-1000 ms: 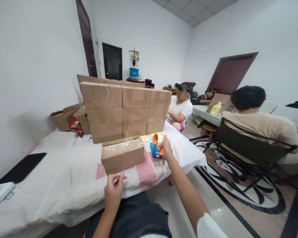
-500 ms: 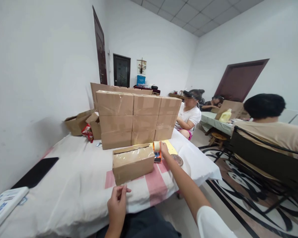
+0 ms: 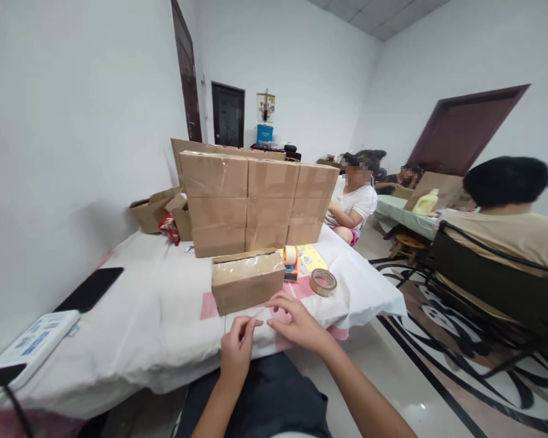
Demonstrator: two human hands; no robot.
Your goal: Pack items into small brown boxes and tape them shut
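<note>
In front of me lies a long cardboard box (image 3: pixel 249 286), its top seam partly gapped, with shiny clear tape along the top. Just in front of it, low over the table edge, my left hand (image 3: pixel 238 344) has thumb and forefinger pinched together; whatever is between them is too small to make out. My right hand (image 3: pixel 296 322) faces it, thumb and fingers apart, near the box's lower right corner. An orange tape dispenser (image 3: pixel 291 263) with a pale roll rests right of the box. A roll of brown tape (image 3: pixel 323 282) lies farther right.
Behind the box rises a wall of stacked cardboard boxes (image 3: pixel 246 204). Opened cartons (image 3: pixel 153 210) and a red packet (image 3: pixel 169 228) are at the left. A black flat pad (image 3: pixel 90 289) and a white box (image 3: pixel 39 340) lie near the wall. Other people sit beyond the table.
My right hand has come back from the tape dispenser towards my left hand. The dispenser stays beside the box. My left hand has moved slightly right, and the view has shifted.
</note>
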